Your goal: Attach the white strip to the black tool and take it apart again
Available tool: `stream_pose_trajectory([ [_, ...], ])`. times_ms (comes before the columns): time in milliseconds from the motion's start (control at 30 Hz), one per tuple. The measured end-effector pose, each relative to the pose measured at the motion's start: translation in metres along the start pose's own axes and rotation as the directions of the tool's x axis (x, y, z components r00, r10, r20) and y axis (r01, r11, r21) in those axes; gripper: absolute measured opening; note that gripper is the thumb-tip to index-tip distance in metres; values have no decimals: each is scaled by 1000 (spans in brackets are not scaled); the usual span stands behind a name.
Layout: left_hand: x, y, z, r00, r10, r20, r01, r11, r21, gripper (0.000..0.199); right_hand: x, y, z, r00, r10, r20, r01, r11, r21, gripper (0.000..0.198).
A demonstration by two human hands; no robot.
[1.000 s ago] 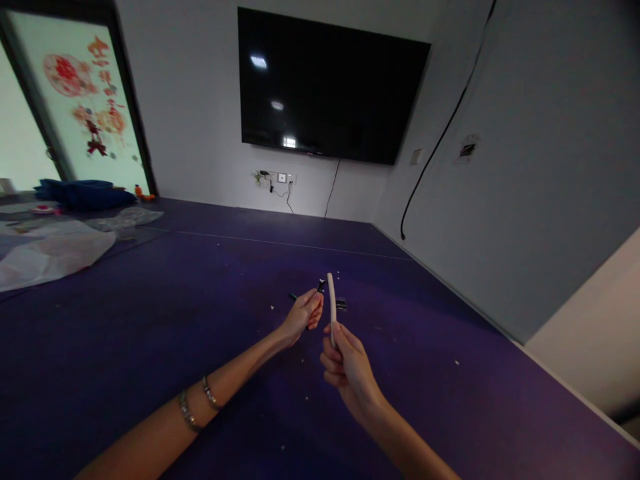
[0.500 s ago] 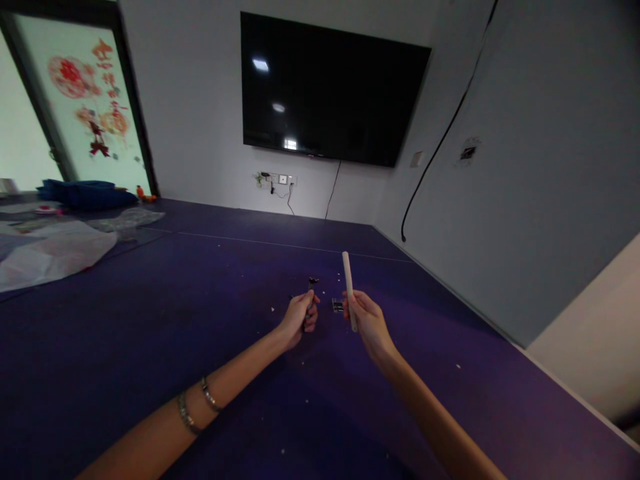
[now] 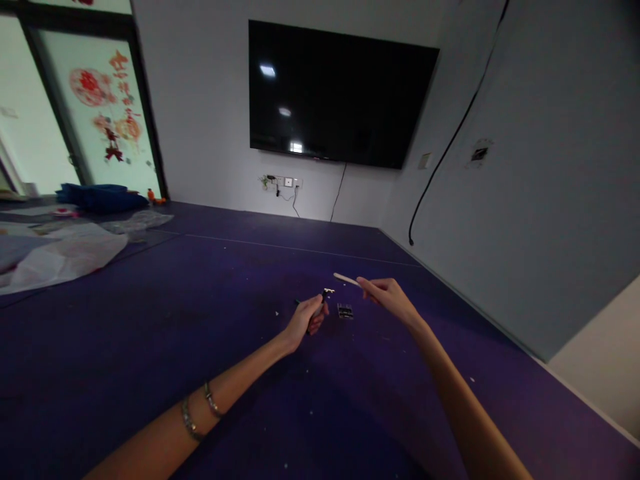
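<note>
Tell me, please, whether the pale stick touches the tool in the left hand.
Apart: the head view shows a strip of purple surface between the pale stick and the top of the tool.

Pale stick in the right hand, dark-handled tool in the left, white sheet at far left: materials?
Pale stick: possibly wood or plastic; looks matte, no grain visible.
Dark-handled tool: tip likely shiny metal, given its glint; handle unclear, mostly covered by the left hand.
White sheet: probably thin plastic film; looks translucent, crumpled.
</note>
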State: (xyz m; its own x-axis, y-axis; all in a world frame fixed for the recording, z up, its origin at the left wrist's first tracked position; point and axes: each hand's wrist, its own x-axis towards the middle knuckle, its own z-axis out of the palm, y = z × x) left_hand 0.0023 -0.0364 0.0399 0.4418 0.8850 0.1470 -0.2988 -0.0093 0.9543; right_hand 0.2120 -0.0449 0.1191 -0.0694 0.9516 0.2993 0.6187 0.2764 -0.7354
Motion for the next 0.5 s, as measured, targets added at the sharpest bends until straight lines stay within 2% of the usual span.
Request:
stream_pose_trajectory([
  [133,0,2,-3,995,78,59,-83,993,84,46,-7,-10,-14,993,-64,96,70,996,-57,48],
  [267,-1,0,-4,988,113,108,-128,981,143,44,-13,-23,-16,981,-133,140,146,985,-90,45],
  [500,-1,1,-8,983,153,106,-169,972,165,41,-16,-24,-18,975,-111,191,122,991,-47,40],
])
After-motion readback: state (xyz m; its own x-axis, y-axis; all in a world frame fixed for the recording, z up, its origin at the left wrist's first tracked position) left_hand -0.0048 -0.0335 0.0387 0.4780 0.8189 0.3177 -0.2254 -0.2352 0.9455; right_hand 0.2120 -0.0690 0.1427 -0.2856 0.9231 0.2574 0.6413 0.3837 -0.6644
